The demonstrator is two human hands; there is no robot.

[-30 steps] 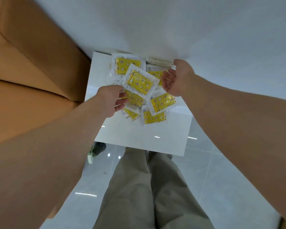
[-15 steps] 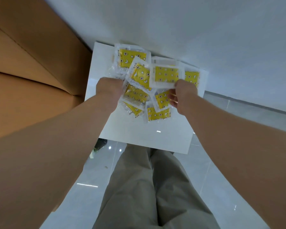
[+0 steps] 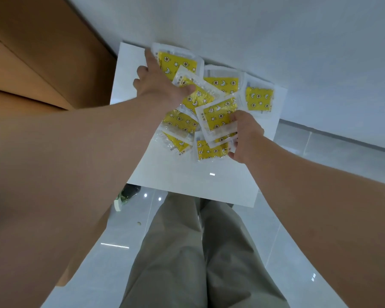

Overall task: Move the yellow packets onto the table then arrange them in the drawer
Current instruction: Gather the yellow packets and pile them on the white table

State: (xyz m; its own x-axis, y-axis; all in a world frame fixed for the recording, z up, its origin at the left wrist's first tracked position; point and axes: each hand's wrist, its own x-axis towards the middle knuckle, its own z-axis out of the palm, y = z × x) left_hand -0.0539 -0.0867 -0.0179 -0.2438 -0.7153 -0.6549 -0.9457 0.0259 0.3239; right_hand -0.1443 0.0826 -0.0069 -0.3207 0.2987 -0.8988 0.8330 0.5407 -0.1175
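Note:
Several yellow packets [image 3: 259,99] with star and moon prints in clear wrappers lie in a loose overlapping heap on a small white table [image 3: 187,174]. My left hand [image 3: 158,85] reaches over the heap's far left, fingers spread and resting on the back packet [image 3: 178,63], thumb on a tilted packet [image 3: 198,96]. My right hand [image 3: 246,136] grips the near edge of one packet [image 3: 219,115] lifted slightly over the pile, thumb on top. The drawer is not visible.
The table stands against a white wall [image 3: 253,30]. A brown wooden cabinet [image 3: 31,63] is to the left. My grey trousers [image 3: 198,252] and the glossy tiled floor [image 3: 331,174] are below; a dark shoe [image 3: 129,193] shows under the table's near left corner.
My left hand moved from the pile's left side up to the far packet and opened flat. My right hand took hold of a packet and pulled it over the pile.

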